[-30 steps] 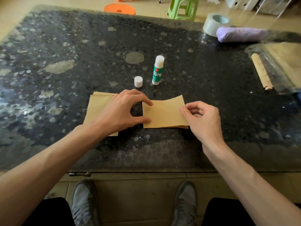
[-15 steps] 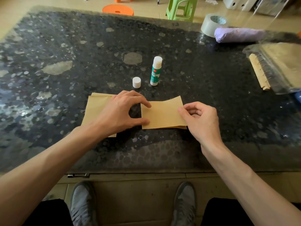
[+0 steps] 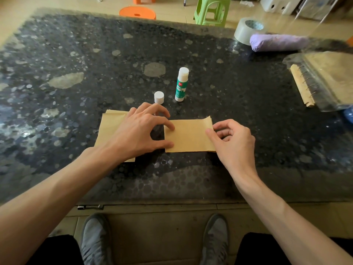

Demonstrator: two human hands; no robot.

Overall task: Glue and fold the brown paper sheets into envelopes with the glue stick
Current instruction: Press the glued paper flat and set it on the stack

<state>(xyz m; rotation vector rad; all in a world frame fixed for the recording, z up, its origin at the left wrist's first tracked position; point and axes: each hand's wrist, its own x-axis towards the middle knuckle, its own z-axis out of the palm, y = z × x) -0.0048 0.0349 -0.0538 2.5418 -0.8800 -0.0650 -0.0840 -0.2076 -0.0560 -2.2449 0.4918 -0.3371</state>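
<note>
**Position.** The folded sheet [image 3: 188, 135] of brown paper lies at the centre of the frame on the dark speckled tabletop [image 3: 76, 54]. Its right edge is slightly raised and shows more than one layer. A second stack of brown paper [image 3: 109, 129] lies just left of it, partly covered by the left wrist.

**Grips.** The left hand [image 3: 141, 134] spans the folded sheet's left edge. Its index tip and thumb tip are set apart and press the paper down onto the tabletop, so this grip is apart and closes round nothing. The right hand [image 3: 233, 142] has its grip clamped on the right edge, with the thumb on top and curled fingers behind. We cannot tell whether those fingers pass under the paper.

**Tools.** The glue stick [image 3: 181, 85] stands upright and uncapped above the sheet in the frame. Its cap [image 3: 159, 97] stands just left of it, and both are clear of the paper.

**Handling.** We judge the paper to be light, thin and limp. It should crease easily and is likely to slide on the glossy tabletop unless one hand pins it. It is best taken by an edge or corner in a light pinch, with pressure run along the fold. The glue stick appears rigid and light and could tip easily, so we would take it round the barrel.
</note>
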